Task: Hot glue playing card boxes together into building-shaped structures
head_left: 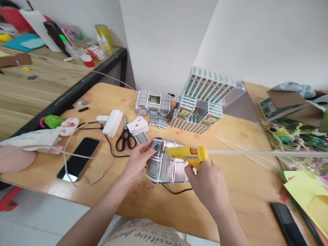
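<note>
My right hand (206, 181) grips a yellow hot glue gun (188, 154) with a long glue stick trailing to the right. Its nozzle points left at a curved piece made of joined playing cards (165, 167) lying on the wooden table (238, 143). My left hand (142, 155) pinches the upper left edge of that card piece, thumb on top, right beside the nozzle. A black cord runs under the card piece.
Black scissors (125, 137), loose playing cards (138, 125), a white adapter (112, 122) and a phone (79, 157) lie to the left. Stacked card boxes (202, 102) stand behind. Spare glue sticks (243, 152), coloured paper (307, 194) and another phone (288, 223) sit right.
</note>
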Demonstrator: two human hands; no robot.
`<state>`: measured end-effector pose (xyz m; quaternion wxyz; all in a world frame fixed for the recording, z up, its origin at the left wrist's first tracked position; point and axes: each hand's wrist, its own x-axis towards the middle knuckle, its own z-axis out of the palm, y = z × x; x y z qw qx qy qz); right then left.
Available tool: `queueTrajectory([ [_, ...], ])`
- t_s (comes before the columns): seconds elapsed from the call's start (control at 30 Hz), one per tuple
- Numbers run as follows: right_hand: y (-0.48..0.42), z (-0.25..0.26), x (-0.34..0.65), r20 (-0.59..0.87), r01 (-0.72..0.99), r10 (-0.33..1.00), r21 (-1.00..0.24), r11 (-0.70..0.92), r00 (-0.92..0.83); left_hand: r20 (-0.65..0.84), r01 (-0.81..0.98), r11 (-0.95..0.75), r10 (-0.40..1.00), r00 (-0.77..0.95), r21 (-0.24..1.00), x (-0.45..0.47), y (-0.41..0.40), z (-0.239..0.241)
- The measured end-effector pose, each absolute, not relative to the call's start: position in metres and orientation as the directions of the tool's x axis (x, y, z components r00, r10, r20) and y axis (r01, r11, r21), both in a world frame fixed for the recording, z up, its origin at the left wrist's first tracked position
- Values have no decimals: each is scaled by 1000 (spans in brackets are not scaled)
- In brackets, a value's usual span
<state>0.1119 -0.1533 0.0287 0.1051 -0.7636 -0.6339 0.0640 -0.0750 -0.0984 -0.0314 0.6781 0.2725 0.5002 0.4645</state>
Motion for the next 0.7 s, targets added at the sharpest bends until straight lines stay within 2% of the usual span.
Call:
queueTrajectory([
  [0.2,-165,26,109,0,950,980,-245,-192,198,-432,-374,427,899,74,823,-75,-98,-31],
  [0.53,-174,24,109,44,957,983,-241,-161,177,-414,-402,411,906,83,818,-74,-99,-28],
  [0.7,-179,20,108,8,899,967,-371,-234,256,-441,-427,442,891,108,788,-74,-98,-26],
])
